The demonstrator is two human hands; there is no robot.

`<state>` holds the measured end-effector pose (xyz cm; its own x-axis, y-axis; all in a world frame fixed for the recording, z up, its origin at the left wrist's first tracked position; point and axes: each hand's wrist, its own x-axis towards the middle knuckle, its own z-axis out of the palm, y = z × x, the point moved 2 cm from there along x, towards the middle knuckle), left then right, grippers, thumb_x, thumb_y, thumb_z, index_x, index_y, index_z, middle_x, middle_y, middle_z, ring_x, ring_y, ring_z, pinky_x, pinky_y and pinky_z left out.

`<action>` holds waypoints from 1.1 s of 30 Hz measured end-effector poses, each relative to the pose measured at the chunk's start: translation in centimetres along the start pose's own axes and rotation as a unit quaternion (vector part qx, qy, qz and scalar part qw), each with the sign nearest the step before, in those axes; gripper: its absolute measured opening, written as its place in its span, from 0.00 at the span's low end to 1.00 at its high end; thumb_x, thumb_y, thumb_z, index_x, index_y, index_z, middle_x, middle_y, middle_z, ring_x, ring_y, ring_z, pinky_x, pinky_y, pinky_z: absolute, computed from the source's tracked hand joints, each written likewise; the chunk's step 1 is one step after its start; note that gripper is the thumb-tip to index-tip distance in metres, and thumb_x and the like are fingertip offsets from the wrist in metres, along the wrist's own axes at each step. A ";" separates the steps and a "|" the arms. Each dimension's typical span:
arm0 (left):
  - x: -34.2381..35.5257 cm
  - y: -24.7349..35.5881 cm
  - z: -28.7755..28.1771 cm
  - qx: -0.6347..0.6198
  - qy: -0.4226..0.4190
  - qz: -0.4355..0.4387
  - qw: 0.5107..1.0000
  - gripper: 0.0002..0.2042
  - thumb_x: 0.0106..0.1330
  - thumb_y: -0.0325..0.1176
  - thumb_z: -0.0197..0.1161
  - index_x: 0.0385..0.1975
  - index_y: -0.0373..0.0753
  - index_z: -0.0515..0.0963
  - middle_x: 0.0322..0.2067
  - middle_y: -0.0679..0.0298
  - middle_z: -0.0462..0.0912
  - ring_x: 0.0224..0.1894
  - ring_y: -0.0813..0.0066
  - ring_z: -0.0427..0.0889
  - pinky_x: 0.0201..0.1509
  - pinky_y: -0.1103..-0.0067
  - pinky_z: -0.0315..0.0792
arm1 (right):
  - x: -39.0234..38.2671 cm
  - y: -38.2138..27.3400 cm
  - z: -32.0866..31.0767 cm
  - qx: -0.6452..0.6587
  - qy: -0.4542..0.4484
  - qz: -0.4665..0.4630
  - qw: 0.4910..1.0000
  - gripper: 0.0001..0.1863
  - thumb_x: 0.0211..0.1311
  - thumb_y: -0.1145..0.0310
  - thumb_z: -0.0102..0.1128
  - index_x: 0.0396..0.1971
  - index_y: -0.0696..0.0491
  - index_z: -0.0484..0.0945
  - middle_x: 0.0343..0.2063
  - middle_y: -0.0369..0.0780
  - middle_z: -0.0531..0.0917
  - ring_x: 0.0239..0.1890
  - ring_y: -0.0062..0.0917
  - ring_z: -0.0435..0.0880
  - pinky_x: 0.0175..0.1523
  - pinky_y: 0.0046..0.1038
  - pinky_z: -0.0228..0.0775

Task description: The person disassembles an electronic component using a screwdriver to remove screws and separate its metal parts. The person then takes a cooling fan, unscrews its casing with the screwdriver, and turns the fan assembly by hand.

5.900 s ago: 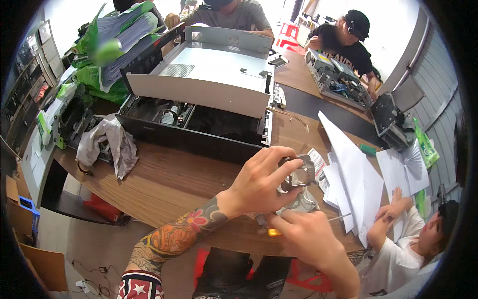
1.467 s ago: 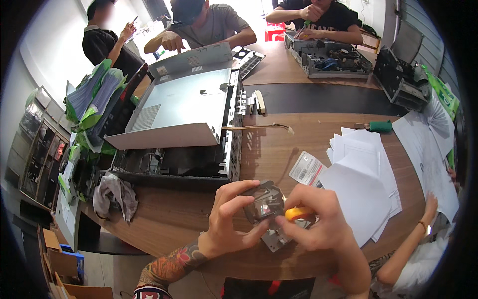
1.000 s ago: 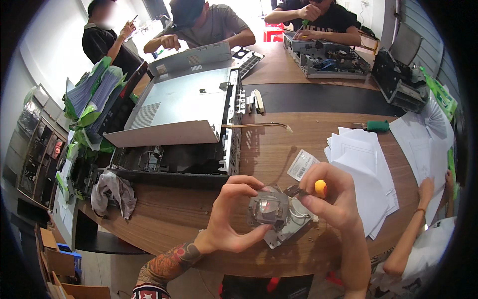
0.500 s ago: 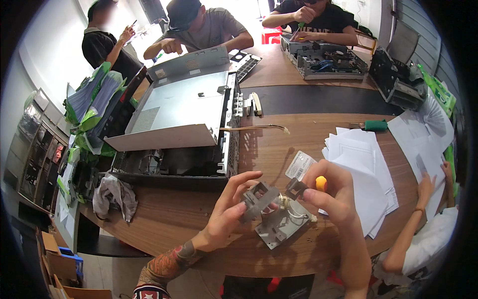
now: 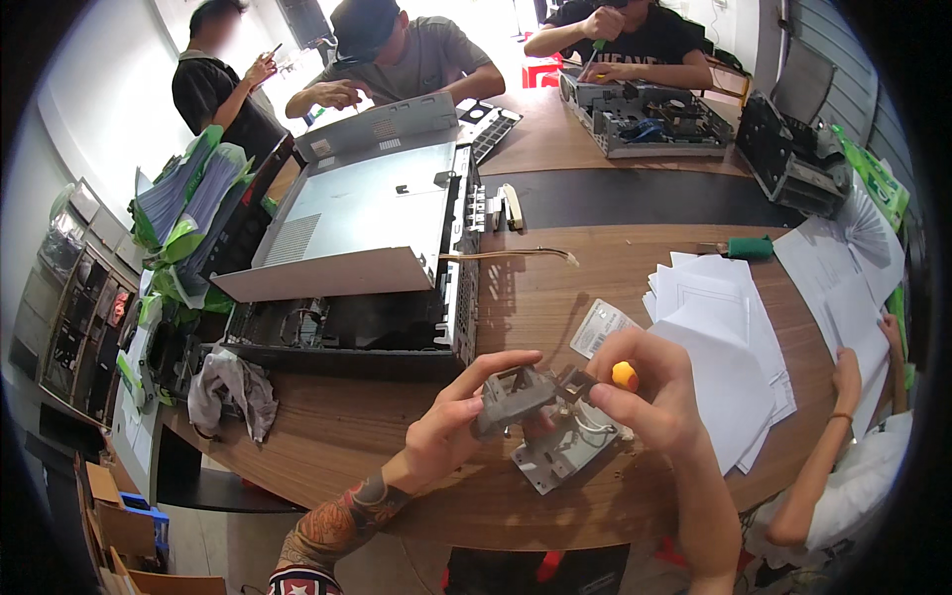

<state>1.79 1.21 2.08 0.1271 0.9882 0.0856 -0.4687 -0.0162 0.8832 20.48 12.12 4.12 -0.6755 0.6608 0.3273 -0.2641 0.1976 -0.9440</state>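
My left hand (image 5: 448,419) grips a grey, boxy metal part (image 5: 511,402), tilted on its side. Just right of it, my right hand (image 5: 645,397) pinches a small dark bracket piece (image 5: 575,382) between thumb and forefinger, close to the grey part. A yellow screwdriver handle (image 5: 625,375) sticks out from that same hand, its shaft hidden. Below both hands, a flat grey metal plate (image 5: 553,461) with white wires (image 5: 595,425) lies on the wooden table (image 5: 377,436). Behind them lies a white label card (image 5: 600,323).
A large open casing (image 5: 357,223) fills the centre-left, near green-wrapped stacks (image 5: 178,198) and a cloth (image 5: 228,397). Right are papers (image 5: 719,377) and a green-handled tool (image 5: 749,247). Co-workers (image 5: 407,59) work across the table on another casing (image 5: 650,129); another's arm (image 5: 833,436) reaches in at right.
Since a second ago, the grey part in my left hand has turned from face-up onto its side. My right hand has shifted slightly left and down over the last half second.
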 end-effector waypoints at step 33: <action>-0.2 0.1 -0.4 0.021 0.002 -0.102 0.995 0.31 0.56 0.47 0.56 0.58 0.34 0.64 0.54 0.52 0.71 0.51 0.68 0.75 0.52 0.71 0.72 | 0.0 -0.5 1.6 -0.139 -0.046 -0.105 0.984 0.08 0.50 0.74 0.69 0.29 0.58 0.78 0.28 0.40 0.81 0.29 0.24 0.82 0.35 0.22 0.72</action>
<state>1.39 1.05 1.93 0.2121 0.9721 -0.0998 -0.3958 0.1788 0.9008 19.53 10.89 4.65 -0.6888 0.5185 0.5067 -0.2149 0.5215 -0.8258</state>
